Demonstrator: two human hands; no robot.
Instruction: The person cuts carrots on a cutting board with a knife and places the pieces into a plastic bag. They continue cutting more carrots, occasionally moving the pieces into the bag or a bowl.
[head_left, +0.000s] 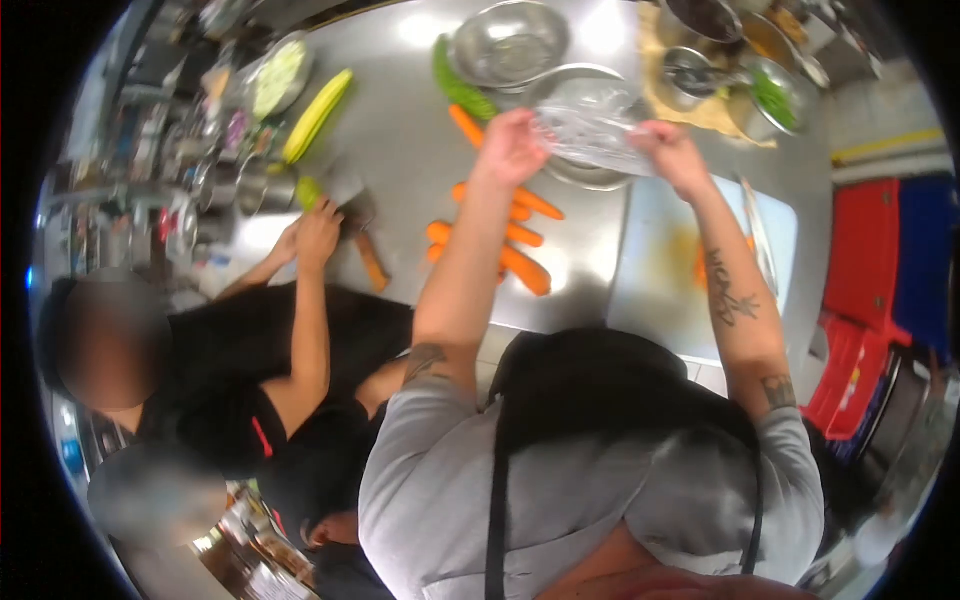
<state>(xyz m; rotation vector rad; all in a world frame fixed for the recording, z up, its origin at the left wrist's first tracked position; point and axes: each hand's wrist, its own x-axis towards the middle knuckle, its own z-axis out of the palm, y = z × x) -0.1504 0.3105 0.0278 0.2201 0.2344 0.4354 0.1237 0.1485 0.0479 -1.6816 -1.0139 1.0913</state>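
A crinkled clear plastic bag [592, 138] is stretched between my two hands. My left hand [513, 147] grips its left end, and my right hand [670, 152] has fingers closed on the opposite end. Beneath the bag is a wide metal bowl [592, 181], partly hidden by the plastic. Several orange carrots [525, 270] lie on the steel table left of the bowl, some behind my left forearm. Under my right forearm sits a white cutting board [650, 290] with orange pieces [702, 265] and a long knife [760, 235].
Another metal bowl [510, 45] and a long green vegetable [456, 85] sit at the back. At left, a co-worker's hands [315, 232] hold a green vegetable near a wooden-handled knife [371, 262]. Pots and a bowl of chopped greens [772, 100] stand back right. Red crates [862, 260] are at right.
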